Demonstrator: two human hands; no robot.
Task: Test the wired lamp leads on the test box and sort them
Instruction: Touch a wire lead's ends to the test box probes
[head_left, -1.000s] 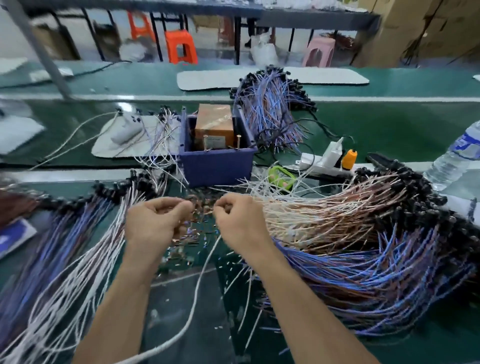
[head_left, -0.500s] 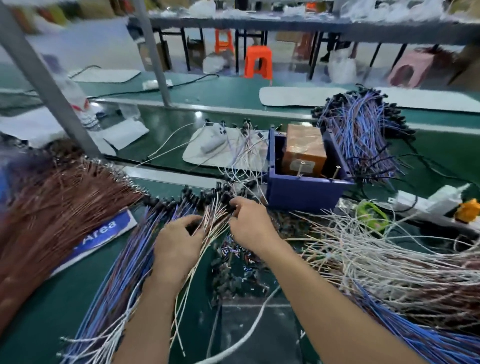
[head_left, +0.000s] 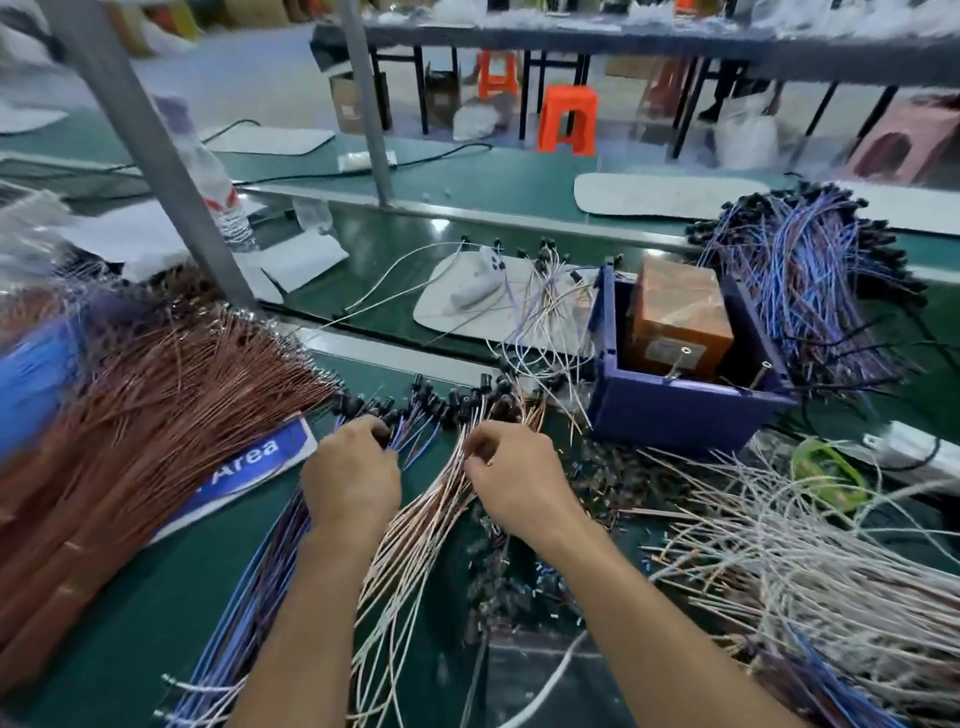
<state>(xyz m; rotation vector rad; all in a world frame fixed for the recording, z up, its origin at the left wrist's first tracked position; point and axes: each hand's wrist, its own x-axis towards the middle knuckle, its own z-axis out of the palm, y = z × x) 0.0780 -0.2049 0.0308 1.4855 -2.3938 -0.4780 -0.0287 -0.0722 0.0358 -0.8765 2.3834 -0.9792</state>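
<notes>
Blue-wired and pale pink lamp leads (head_left: 415, 525) lie fanned on the green bench (head_left: 119, 613), black heads away from the person, just left of the test box (head_left: 675, 415). Half a second ago the right hand (head_left: 511, 478) reached higher, up at the black heads beside the box, and the left hand (head_left: 353, 478) sat lower; now the two are level and slightly apart. The left hand's fingers are curled over the blue leads at their heads, and the right hand pinches a few pale pink leads between thumb and fingertips. Counted: two hands; one dark blue test box holding one brown block (head_left: 675, 317), with two metal posts standing at its front edge; one copper-brown wire pile (head_left: 156, 415) at the left; one blue bundle (head_left: 800, 291) behind the box; one pale tangle (head_left: 779, 545) at the right; one green tape roll (head_left: 826, 473); one water bottle (head_left: 218, 171); two orange stools (head_left: 566, 119) beyond. Single leads are too many to count.
</notes>
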